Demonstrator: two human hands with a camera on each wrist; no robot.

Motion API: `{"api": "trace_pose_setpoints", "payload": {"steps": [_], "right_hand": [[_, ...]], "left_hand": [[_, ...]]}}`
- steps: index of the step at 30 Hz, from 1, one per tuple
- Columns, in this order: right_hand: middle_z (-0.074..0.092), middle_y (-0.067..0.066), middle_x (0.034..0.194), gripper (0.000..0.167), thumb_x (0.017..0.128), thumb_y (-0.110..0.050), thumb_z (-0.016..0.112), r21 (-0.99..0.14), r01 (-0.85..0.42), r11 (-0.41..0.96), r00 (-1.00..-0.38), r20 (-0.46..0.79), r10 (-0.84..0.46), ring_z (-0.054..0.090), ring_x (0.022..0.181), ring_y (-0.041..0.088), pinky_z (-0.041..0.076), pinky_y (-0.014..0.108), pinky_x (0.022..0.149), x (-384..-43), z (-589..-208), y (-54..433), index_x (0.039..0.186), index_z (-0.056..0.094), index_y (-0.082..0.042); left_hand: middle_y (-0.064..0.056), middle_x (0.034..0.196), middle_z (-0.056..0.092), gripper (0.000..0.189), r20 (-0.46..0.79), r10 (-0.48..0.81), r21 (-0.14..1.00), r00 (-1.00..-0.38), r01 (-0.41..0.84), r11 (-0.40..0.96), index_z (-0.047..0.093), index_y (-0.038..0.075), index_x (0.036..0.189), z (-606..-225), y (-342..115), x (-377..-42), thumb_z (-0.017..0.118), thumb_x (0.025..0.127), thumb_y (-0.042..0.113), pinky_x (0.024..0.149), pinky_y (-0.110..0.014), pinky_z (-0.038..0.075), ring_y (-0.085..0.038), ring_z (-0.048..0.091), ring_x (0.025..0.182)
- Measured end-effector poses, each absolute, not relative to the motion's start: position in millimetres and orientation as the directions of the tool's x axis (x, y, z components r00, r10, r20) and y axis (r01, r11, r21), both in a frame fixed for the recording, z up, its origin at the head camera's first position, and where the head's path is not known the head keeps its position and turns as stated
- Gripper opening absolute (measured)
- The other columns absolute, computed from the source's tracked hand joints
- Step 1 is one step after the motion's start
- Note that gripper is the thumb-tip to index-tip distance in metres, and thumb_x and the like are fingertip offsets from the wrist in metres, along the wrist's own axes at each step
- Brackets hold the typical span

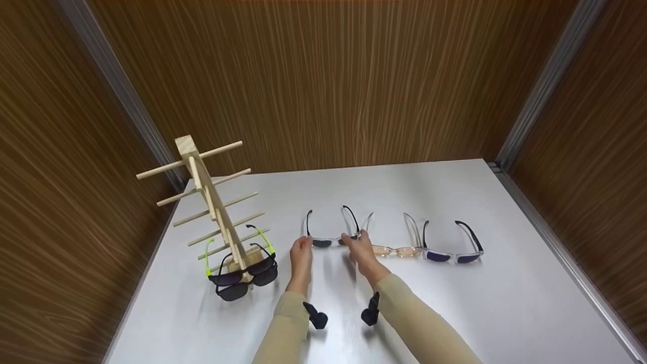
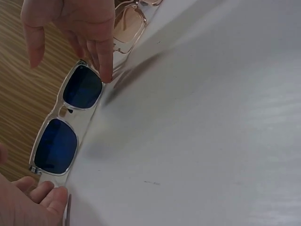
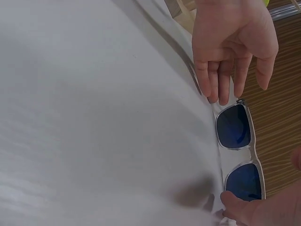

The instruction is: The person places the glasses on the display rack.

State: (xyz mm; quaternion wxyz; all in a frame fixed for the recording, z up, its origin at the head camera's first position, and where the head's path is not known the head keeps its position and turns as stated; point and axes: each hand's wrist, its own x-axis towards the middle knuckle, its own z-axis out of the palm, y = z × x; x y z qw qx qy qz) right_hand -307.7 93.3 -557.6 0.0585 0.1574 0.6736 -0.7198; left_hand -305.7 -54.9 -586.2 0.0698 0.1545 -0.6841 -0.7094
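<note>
A pair of sunglasses with a clear frame, dark blue lenses and black temple tips (image 1: 322, 243) lies on the table between my hands, temples pointing away. At its left end is my left hand (image 1: 301, 257); the right wrist view shows that hand's fingers (image 3: 225, 82) fairly straight, tips right at the frame's corner, thumb held apart. My right hand (image 1: 361, 253) is at the other end and covers part of the right lens. In the left wrist view its fingers (image 2: 106, 61) reach down straight to the frame's corner, its thumb also apart.
Right of my hands lie glasses with pale orange lenses (image 1: 407, 251), then clear-framed sunglasses with blue lenses (image 1: 438, 256). On the left stands a wooden rack (image 1: 207, 182) with several pegs; dark sunglasses (image 1: 233, 291) hang low on it. Wood-grain panels (image 1: 354, 81) enclose the white table (image 1: 505, 303).
</note>
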Motion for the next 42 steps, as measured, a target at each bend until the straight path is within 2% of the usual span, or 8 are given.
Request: {"api": "trace_pose_setpoints", "payload": {"steps": [8, 17, 18, 21, 25, 28, 35, 42], "right_hand": [[0.022, 0.031, 0.143, 0.074, 0.090, -0.012, 0.057, -0.930, 0.324, -0.173, -0.929, -0.348, 0.130, 0.026, 0.131, 0.040, 0.034, 0.052, 0.100, -311.9, -561.6, 91.6, 0.143, 0.009, 0.009], [0.037, 0.030, 0.131, 0.056, 0.093, -0.010, 0.053, -0.926, 0.326, -0.188, -0.928, -0.351, 0.120, 0.037, 0.123, 0.040, 0.036, 0.047, 0.100, -307.7, -562.5, 90.4, 0.136, 0.026, 0.012], [0.042, 0.028, 0.126, 0.054, 0.093, -0.010, 0.053, -0.928, 0.323, -0.186, -0.929, -0.348, 0.125, 0.041, 0.118, 0.037, 0.037, 0.046, 0.099, -307.0, -562.1, 89.7, 0.136, 0.027, 0.011], [0.053, 0.016, 0.098, 0.052, 0.092, -0.011, 0.053, -0.932, 0.312, -0.184, -0.930, -0.339, 0.142, 0.053, 0.089, 0.025, 0.042, 0.043, 0.091, -306.6, -561.5, 87.7, 0.134, 0.032, 0.011], [0.042, 0.002, 0.071, 0.045, 0.091, -0.010, 0.054, -0.938, 0.285, -0.195, -0.934, -0.318, 0.165, 0.040, 0.060, 0.012, 0.044, 0.037, 0.070, -308.1, -560.2, 86.4, 0.128, 0.040, 0.011], [0.045, 0.004, 0.074, 0.040, 0.090, -0.009, 0.053, -0.937, 0.278, -0.210, -0.933, -0.315, 0.172, 0.042, 0.063, 0.013, 0.042, 0.036, 0.066, -307.9, -558.1, 87.9, 0.124, 0.044, 0.011], [0.054, 0.017, 0.099, 0.031, 0.093, -0.012, 0.053, -0.924, 0.295, -0.245, -0.919, -0.344, 0.191, 0.051, 0.088, 0.026, 0.045, 0.045, 0.081, -304.8, -554.3, 94.0, 0.117, 0.049, 0.008], [0.055, 0.013, 0.100, 0.027, 0.094, -0.016, 0.053, -0.898, 0.323, -0.299, -0.892, -0.395, 0.221, 0.056, 0.079, 0.025, 0.048, 0.038, 0.064, -298.9, -544.0, 93.4, 0.113, 0.050, 0.003]], "left_hand": [[-0.024, 0.118, 0.054, 0.038, -0.155, -0.294, 0.988, -0.943, -0.148, -0.048, 0.052, -0.010, 0.117, -588.3, -51.8, -311.2, 0.052, 0.093, 0.020, 0.096, -0.044, 0.038, -0.035, 0.050, 0.113], [-0.023, 0.114, 0.057, 0.033, -0.142, -0.340, 0.990, -0.930, -0.137, -0.041, 0.055, -0.009, 0.112, -585.2, -52.7, -308.0, 0.052, 0.094, 0.018, 0.094, -0.044, 0.040, -0.034, 0.052, 0.109], [-0.022, 0.113, 0.057, 0.033, -0.143, -0.355, 0.990, -0.924, -0.141, -0.031, 0.056, -0.008, 0.111, -585.2, -52.6, -307.9, 0.052, 0.094, 0.019, 0.093, -0.043, 0.040, -0.034, 0.052, 0.108], [-0.018, 0.111, 0.060, 0.031, -0.162, -0.404, 0.985, -0.900, -0.172, -0.013, 0.060, -0.003, 0.109, -583.6, -52.2, -306.6, 0.053, 0.094, 0.024, 0.091, -0.043, 0.040, -0.031, 0.054, 0.106], [-0.018, 0.108, 0.061, 0.031, -0.167, -0.453, 0.985, -0.876, -0.172, -0.030, 0.061, -0.004, 0.107, -579.8, -52.0, -306.5, 0.055, 0.093, 0.023, 0.090, -0.043, 0.041, -0.032, 0.055, 0.103], [-0.020, 0.101, 0.062, 0.031, -0.176, -0.461, 0.984, -0.870, -0.157, -0.079, 0.060, -0.006, 0.106, -578.2, -51.9, -306.6, 0.055, 0.092, 0.021, 0.083, -0.041, 0.044, -0.033, 0.057, 0.096], [-0.022, 0.094, 0.062, 0.030, -0.201, -0.439, 0.974, -0.876, -0.129, -0.189, 0.055, -0.005, 0.111, -576.0, -50.4, -303.5, 0.055, 0.092, 0.019, 0.074, -0.042, 0.047, -0.033, 0.061, 0.086], [-0.019, 0.093, 0.062, 0.031, -0.196, -0.427, 0.970, -0.882, -0.110, -0.219, 0.056, -0.003, 0.111, -570.0, -48.5, -297.7, 0.057, 0.091, 0.020, 0.077, -0.046, 0.047, -0.033, 0.061, 0.085]]}}
